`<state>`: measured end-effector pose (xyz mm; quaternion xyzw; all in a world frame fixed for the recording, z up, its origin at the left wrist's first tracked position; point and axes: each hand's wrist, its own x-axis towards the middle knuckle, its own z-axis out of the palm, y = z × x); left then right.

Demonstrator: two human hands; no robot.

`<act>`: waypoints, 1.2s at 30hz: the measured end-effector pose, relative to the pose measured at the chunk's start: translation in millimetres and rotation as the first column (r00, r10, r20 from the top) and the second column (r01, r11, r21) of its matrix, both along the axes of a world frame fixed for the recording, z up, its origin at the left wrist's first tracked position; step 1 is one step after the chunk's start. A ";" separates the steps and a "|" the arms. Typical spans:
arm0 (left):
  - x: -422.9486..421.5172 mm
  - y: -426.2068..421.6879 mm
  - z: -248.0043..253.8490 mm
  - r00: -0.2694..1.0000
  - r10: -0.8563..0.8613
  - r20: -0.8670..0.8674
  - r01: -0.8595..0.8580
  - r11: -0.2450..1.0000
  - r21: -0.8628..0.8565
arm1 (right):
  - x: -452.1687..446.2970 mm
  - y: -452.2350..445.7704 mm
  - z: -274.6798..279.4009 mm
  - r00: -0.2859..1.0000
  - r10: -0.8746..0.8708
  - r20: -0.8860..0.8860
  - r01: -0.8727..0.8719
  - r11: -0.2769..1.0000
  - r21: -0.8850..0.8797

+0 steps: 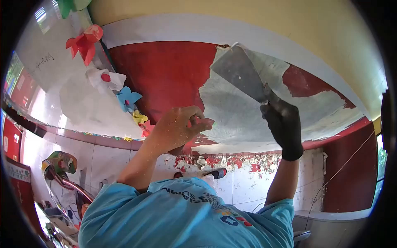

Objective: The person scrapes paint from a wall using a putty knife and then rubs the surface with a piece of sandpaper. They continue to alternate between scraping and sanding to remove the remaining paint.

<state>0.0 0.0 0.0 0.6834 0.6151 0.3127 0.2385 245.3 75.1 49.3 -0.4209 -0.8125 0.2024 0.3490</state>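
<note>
My right hand [285, 122], in a dark glove, is closed around the handle of a wide scraper [237, 70]. Its broad grey blade lies over the stripped area of the wall, with the edge close to the pale border above. My left hand [178, 126] is bare and loosely curled, thumb and fingers apart, with nothing visible in it. It is in front of the lower wall, where red paint [161, 78] borders the bare grey surface [231, 118]. A separate red patch [306, 81] remains on the right.
Paper flowers [129, 99] line the edge of a whiteboard [82, 103] on the left. Red and white flakes [244, 162] litter the tiled floor along the wall. A parked motorbike [66, 180] stands lower left. A thin cable [343, 167] hangs at the right.
</note>
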 end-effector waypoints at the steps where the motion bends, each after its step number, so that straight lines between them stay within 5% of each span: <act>1: -0.1 -1.5 1.4 0.999 -0.028 0.037 0.027 1.000 0.013 | -3.0 -0.2 4.7 0.999 0.042 0.015 -0.042 0.999 0.007; 12: 12.9 -2.0 -17.2 0.983 -0.150 0.110 0.137 0.984 0.117 | 4.0 7.3 16.6 0.986 0.107 0.131 -0.113 0.993 0.041; 17: 16.8 -4.8 -16.1 0.982 -0.158 0.108 0.155 0.987 0.036 | 6.8 6.3 18.7 0.959 0.164 0.230 -0.212 0.956 0.204; 23: 7.1 -14.2 -16.9 0.991 -0.109 0.077 0.108 0.994 0.009 | -7.8 6.0 25.9 0.971 0.127 0.201 -0.147 0.985 0.090; 27: -0.5 -18.9 -20.9 0.989 -0.073 0.130 0.082 0.995 -0.063 | 0.0 4.8 16.5 0.960 0.181 0.214 -0.225 0.952 0.206; 29: -5.3 -20.0 -25.4 0.994 -0.063 0.092 0.066 0.997 -0.031 | 4.6 0.9 20.4 0.987 0.096 0.128 -0.097 0.995 0.001; 33: -7.1 -18.5 -29.6 0.996 -0.052 0.070 0.054 0.998 -0.036 | -2.8 -1.2 22.9 0.972 0.037 0.233 -0.030 0.999 -0.033; 36: -6.0 -19.2 -24.1 0.995 -0.066 0.081 0.069 0.997 -0.044 | -10.5 -0.5 12.4 0.948 0.216 0.233 -0.238 0.969 0.069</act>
